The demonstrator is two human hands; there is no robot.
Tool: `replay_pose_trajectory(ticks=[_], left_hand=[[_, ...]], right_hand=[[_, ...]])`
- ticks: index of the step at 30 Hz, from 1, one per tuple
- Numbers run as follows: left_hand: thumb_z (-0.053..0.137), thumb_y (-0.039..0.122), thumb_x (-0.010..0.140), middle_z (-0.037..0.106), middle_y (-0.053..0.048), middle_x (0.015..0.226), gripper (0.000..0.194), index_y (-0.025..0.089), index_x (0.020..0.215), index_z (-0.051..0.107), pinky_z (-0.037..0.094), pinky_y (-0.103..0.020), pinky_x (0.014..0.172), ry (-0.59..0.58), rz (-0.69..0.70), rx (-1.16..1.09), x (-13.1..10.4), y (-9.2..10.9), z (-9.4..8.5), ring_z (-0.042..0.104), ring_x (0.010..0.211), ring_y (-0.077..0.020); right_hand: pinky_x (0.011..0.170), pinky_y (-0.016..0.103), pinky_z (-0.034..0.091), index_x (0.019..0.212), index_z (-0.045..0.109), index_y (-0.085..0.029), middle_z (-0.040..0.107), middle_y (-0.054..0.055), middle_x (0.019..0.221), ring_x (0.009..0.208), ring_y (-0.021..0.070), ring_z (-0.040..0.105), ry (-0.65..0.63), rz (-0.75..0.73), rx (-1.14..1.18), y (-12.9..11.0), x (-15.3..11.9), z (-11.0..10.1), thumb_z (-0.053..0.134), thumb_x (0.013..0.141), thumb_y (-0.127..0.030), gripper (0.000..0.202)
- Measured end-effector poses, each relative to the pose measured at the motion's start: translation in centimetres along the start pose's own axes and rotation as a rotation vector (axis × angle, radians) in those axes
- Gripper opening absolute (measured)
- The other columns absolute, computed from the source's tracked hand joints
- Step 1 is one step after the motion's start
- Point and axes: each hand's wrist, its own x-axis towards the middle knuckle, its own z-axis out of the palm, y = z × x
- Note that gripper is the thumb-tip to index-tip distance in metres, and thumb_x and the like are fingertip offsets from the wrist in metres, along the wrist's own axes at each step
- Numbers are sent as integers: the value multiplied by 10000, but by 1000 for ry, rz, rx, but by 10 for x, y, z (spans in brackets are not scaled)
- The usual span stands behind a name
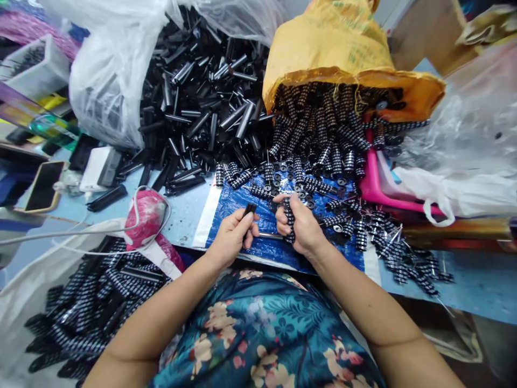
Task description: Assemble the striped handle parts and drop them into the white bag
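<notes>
My left hand (232,233) is closed on a short black plastic piece (250,209), its end standing up between thumb and fingers. My right hand (301,223) is wrapped round a black cylinder with rows of white squares (289,218), held roughly upright. Between the two hands, low over a blue plastic sheet (226,210), a thin metal rod (270,235) shows; which hand holds it, if either, I cannot tell. Just beyond my hands lie several more patterned cylinders (262,191) and small dark discs (283,175).
Glossy black tubes (202,118) are heaped at the back. Patterned cylinders spill from a yellow sack (327,43) beside a pink-rimmed container (369,178). At left are a pink bundle (145,215) with a white cable, a phone (43,186) and a bag of finished-looking patterned pieces (89,307).
</notes>
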Motion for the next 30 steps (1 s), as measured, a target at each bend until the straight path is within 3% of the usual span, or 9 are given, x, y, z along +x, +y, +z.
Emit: replay_pose_trajectory(ticks=[4, 8, 10, 13, 15, 17, 19, 23, 30], left_hand=[[614, 537, 898, 619, -4, 682, 376, 161, 896, 610, 340, -228, 475, 87, 103, 121, -2, 1, 14, 454, 451, -71], [780, 401, 769, 641, -10, 787, 292, 177, 922, 674, 409, -254, 610, 86, 264, 285, 4, 1, 35, 495, 609, -106], [764, 373, 774, 599, 3, 731, 247, 175, 896, 681, 388, -256, 602, 66, 279, 320, 6, 1, 38, 471, 615, -112], [741, 391, 800, 544, 14, 666, 239, 170, 860, 673, 356, -247, 562, 64, 216, 301, 4, 2, 31, 444, 600, -111], [760, 402, 791, 557, 12, 677, 261, 170, 867, 669, 361, -245, 565, 46, 179, 282, 1, 2, 24, 456, 609, -113], [754, 420, 801, 566, 8, 687, 273, 170, 858, 661, 370, -248, 576, 26, 173, 274, -1, 2, 18, 468, 614, -116], [658, 498, 877, 575, -2, 697, 330, 169, 855, 651, 370, -257, 564, 41, 160, 247, -2, 0, 15, 458, 572, -109], [436, 621, 972, 572, -13, 685, 509, 166, 852, 629, 364, -266, 534, 143, 133, 201, 0, -5, 18, 425, 516, -104], [752, 513, 811, 671, -22, 893, 377, 176, 974, 704, 476, -239, 771, 72, 29, -127, -3, 0, 25, 582, 806, -131]], right_hand=[[437, 217, 394, 1072, 622, -229, 481, -49, 660, 462, 124, 426, 75, -75, 33, 8, -5, 8, 676, 912, -751, 548], [814, 363, 577, 1059, 628, -211, 642, 72, 1029, 933, 255, 646, 145, -169, -65, 18, -5, 13, 543, 995, -716, 516], [1013, 444, 514, 1202, 609, -204, 604, 111, 1244, 1189, 304, 570, 89, -275, -221, 20, -6, 7, 500, 1034, -701, 536], [1136, 539, 403, 1512, 397, -223, 293, 137, 1570, 1442, 374, 271, -59, -559, -604, 15, -12, -12, 702, 919, -749, 850], [1154, 590, 365, 1593, 272, -260, 167, 124, 1619, 1465, 396, 192, -195, -725, -868, 10, -16, -24, 797, 902, -650, 952], [1153, 600, 369, 1606, 257, -274, 242, 132, 1592, 1433, 393, 287, -291, -834, -1037, 7, -20, -30, 779, 973, -464, 842], [1137, 589, 406, 1610, 253, -256, 328, 152, 1546, 1381, 392, 386, -279, -901, -1098, 6, -23, -29, 775, 972, -348, 829], [1122, 569, 440, 1617, 208, -231, 349, 173, 1524, 1354, 407, 418, -235, -919, -1107, 9, -28, -18, 876, 877, -352, 1005], [1125, 540, 446, 1623, 191, -199, 301, 190, 1543, 1377, 385, 394, -263, -966, -1093, 13, -30, -14, 782, 953, -295, 899]])
